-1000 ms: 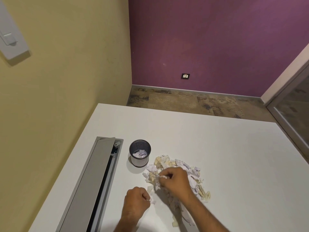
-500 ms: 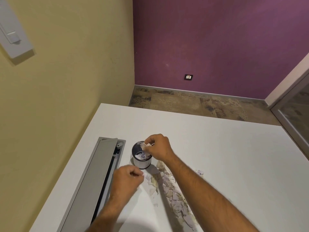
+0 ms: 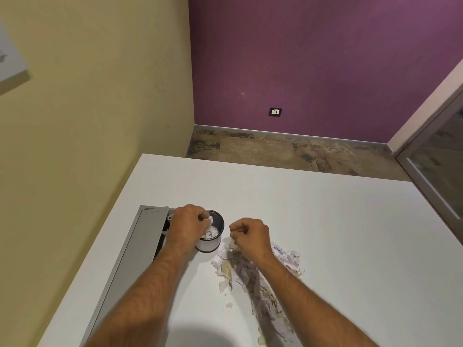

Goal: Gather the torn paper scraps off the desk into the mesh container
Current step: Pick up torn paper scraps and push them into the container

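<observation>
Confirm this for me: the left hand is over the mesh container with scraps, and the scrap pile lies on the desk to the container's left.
Not quite. In the head view the scrap pile lies to the right of the mesh container, not left. The left hand is over the container with scraps.

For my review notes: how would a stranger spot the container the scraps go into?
On the white desk, look beside the far end of the long grey cable tray. The small dark round mesh cup there is the only upright object.

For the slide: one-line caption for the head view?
Left hand drops scraps into the mesh container; right hand hovers over the scrap pile.
</observation>
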Demonstrator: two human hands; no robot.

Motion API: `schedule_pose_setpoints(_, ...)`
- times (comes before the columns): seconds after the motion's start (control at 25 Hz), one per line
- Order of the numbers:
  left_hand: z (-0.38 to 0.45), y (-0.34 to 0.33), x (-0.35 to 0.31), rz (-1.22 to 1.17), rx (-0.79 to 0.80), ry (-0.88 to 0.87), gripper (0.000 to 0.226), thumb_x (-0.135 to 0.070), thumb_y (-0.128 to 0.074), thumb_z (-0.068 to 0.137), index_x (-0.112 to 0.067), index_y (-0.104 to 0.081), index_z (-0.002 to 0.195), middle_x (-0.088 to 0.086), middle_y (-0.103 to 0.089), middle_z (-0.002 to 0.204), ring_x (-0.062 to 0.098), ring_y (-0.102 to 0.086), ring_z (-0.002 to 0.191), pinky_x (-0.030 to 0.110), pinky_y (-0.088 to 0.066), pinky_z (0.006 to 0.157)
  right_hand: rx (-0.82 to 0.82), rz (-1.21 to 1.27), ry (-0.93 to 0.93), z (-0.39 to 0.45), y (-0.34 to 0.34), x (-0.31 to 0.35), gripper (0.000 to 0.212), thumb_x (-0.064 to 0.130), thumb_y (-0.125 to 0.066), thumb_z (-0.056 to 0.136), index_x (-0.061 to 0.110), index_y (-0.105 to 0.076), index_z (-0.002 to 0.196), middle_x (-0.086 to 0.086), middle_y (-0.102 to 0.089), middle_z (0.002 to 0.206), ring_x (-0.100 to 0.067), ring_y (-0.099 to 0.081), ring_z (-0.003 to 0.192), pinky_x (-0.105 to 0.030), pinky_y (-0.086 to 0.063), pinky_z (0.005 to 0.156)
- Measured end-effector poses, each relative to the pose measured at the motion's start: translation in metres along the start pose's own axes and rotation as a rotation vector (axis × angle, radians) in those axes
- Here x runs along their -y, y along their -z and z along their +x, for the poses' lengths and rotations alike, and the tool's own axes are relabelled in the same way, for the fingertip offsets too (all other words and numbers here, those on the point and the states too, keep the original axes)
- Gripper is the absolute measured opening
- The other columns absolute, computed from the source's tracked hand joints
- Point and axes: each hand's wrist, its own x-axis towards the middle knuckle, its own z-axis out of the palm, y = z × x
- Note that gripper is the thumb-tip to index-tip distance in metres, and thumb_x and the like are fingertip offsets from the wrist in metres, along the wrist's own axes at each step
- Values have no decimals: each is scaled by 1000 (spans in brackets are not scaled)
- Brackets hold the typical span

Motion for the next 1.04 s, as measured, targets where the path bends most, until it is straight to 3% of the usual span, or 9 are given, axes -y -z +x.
schedule_pose_setpoints(0.12,2,-11,4,80,73,-43,16,-26,-72,82,-15,-76,93,7,-75,93,23,-67,86,29,-51,76,14,-148,-2,-16,5,-24,21,3,-65,78,20,-76,83,9,-73,76,-3,-68,70,-26,-59,75)
schedule_pose_setpoints(0.28,-19,-21,8,22,-69,-381,12,-27,-70,81,-22,-72,92,-7,-70,89,13,-61,85,31,-53,75,145,-405,11,-36,6,-40,26,15,-66,78,23,-73,101,8,-73,98,-9,-67,87,-30,-56,84)
schedule_pose_setpoints(0.36,-37,-31,15,53,49,-510,15,-30,-66,80,-26,-67,94,-12,-66,93,8,-61,87,31,-54,75,225,-580,46,-45,2,-42,36,24,-65,78,26,-66,114,7,-69,112,-15,-65,100,-29,-52,87)
schedule_pose_setpoints(0.48,-60,-53,30,254,350,-373,38,-28,-66,76,-33,-55,112,-13,-56,113,13,-55,107,33,-50,85,256,-775,110,-54,-5,-44,34,32,-64,80,26,-62,114,1,-62,113,-23,-58,106,-33,-51,83)
schedule_pose_setpoints(0.6,-77,-75,39,395,484,-211,65,-27,-72,73,-34,-41,129,-6,-43,125,21,-47,114,39,-49,89,287,-830,120,-59,-12,-53,36,35,-64,83,23,-59,116,-2,-57,112,-25,-53,107,-35,-49,78)
schedule_pose_setpoints(0.68,-81,-85,41,426,481,-172,64,-31,-73,75,-32,-41,131,-3,-43,126,24,-46,113,38,-49,88,289,-838,120,-61,-17,-57,31,31,-61,84,22,-61,113,-2,-55,112,-26,-52,107,-34,-47,74)
schedule_pose_setpoints(0.84,-85,-94,50,302,403,-132,41,-25,-66,81,-27,-57,121,-1,-55,119,21,-54,110,31,-46,92,235,-808,155,-64,-23,-64,22,17,-52,86,19,-67,102,-4,-58,103,-26,-56,98,-31,-41,66)
schedule_pose_setpoints(0.96,-92,-94,57,235,328,-81,21,-27,-57,86,-24,-67,104,0,-64,107,20,-61,99,28,-48,84,214,-794,187,-67,-23,-70,24,13,-48,86,17,-69,97,-4,-60,96,-25,-58,90,-30,-40,62)
schedule_pose_setpoints(1.04,-96,-94,58,215,278,-42,20,-28,-56,86,-24,-71,99,0,-70,102,18,-64,92,25,-49,78,199,-758,197,-69,-24,-74,23,13,-47,84,15,-69,90,-3,-61,92,-23,-57,84,-28,-39,59)
